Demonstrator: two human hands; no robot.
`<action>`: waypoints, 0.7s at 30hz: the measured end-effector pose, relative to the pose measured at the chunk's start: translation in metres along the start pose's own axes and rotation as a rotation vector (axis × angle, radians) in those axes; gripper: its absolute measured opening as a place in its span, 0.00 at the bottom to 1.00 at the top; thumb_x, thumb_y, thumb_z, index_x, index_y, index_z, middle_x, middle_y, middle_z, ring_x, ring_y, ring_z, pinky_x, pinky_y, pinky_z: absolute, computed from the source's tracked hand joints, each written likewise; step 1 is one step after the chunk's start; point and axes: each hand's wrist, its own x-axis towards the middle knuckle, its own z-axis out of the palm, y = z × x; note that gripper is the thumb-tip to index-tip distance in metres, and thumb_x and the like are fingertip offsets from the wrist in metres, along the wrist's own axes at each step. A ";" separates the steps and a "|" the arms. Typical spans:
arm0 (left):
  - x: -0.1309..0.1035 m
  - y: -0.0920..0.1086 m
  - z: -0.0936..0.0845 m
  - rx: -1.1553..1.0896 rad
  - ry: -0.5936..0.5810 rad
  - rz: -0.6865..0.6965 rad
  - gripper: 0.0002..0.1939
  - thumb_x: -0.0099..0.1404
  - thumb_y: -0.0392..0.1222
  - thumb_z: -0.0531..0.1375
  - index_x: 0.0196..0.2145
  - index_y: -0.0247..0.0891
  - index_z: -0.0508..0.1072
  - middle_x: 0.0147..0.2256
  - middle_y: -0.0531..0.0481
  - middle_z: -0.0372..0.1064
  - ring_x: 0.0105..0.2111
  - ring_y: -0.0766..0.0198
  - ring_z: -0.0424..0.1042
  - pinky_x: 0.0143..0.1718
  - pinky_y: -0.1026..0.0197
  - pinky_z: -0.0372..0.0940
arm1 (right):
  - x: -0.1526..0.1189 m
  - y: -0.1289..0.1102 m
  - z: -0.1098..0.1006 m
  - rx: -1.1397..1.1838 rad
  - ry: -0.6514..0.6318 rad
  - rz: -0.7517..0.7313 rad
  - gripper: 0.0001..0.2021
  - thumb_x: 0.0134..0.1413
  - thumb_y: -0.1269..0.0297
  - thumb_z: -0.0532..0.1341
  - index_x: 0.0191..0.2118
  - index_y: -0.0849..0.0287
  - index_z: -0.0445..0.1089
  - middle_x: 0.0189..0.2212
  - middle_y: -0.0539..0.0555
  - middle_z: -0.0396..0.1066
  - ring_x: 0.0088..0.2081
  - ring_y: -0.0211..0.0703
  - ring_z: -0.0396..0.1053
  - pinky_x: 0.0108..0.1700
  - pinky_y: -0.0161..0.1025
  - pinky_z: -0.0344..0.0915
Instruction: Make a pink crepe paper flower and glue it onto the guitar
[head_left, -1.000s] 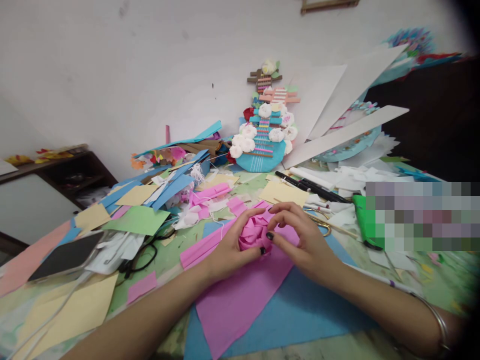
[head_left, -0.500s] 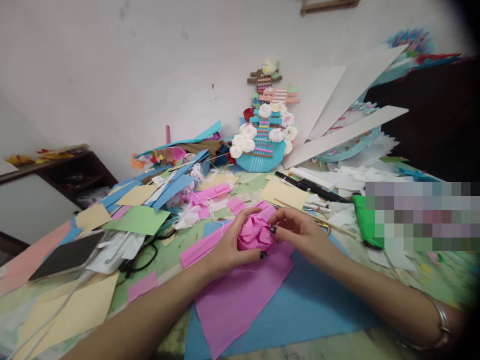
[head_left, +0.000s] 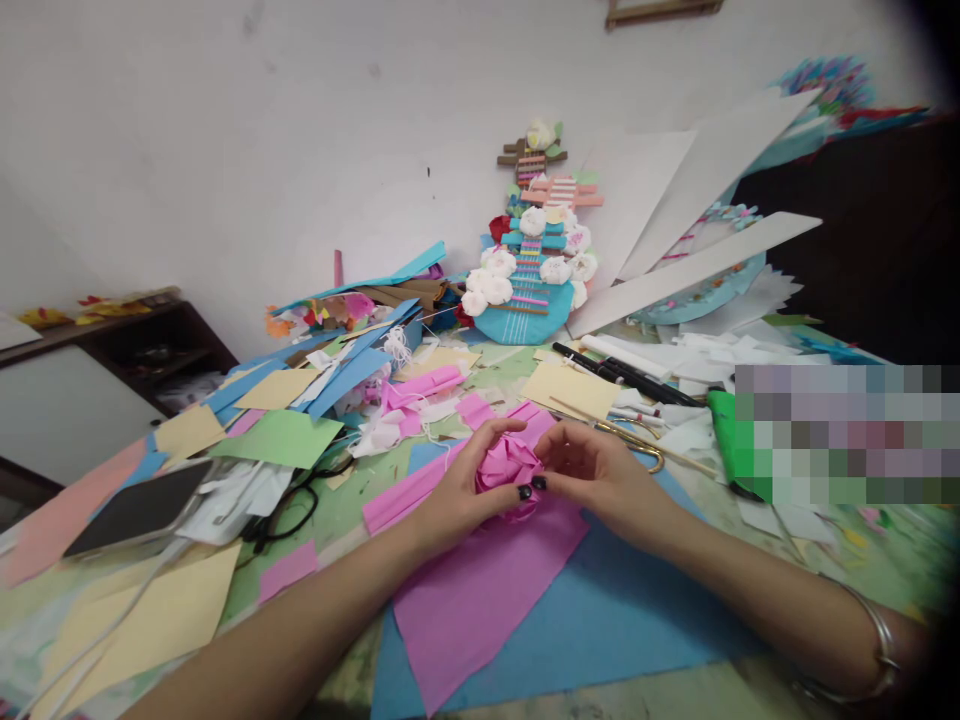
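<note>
Between my two hands is a pink paper flower (head_left: 510, 463) with many folded petals. My left hand (head_left: 466, 490) curves around its left side, thumb across the front and fingers behind. From the right, my right hand (head_left: 592, 475) pinches the flower's edge between thumb and bent fingers; the two thumb tips nearly meet. Beneath lies a pink paper sheet (head_left: 480, 610), partly over a larger blue sheet (head_left: 622, 620). A folded pink strip (head_left: 409, 490) passes behind my left hand. The flower's underside and several fingertips are hidden.
Scissors (head_left: 645, 445) and black pens (head_left: 622, 372) lie behind my right hand. At left are a phone (head_left: 139, 508), eyeglasses (head_left: 289, 520) and paper pieces. A paper guitar (head_left: 525, 310) with white flowers leans against the wall. A green object (head_left: 731, 440) lies at right.
My right thumb has moved down and left across the flower's front, close to the left thumb. My left hand keeps its hold. The whole view has shifted slightly.
</note>
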 end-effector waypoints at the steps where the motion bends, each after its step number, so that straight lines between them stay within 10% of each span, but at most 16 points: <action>1: 0.000 0.000 0.001 0.003 -0.003 -0.002 0.26 0.57 0.41 0.61 0.53 0.41 0.61 0.54 0.47 0.58 0.57 0.51 0.54 0.57 0.54 0.50 | -0.001 0.000 0.000 -0.040 0.008 -0.016 0.08 0.49 0.65 0.62 0.34 0.60 0.64 0.28 0.49 0.66 0.28 0.35 0.65 0.30 0.34 0.62; 21: 0.002 -0.001 0.007 0.024 -0.024 0.040 0.26 0.54 0.30 0.54 0.52 0.40 0.60 0.51 0.48 0.61 0.55 0.56 0.57 0.56 0.56 0.52 | -0.008 -0.006 0.005 -0.545 0.180 -0.434 0.12 0.52 0.77 0.58 0.43 0.59 0.67 0.36 0.51 0.71 0.34 0.36 0.67 0.38 0.35 0.64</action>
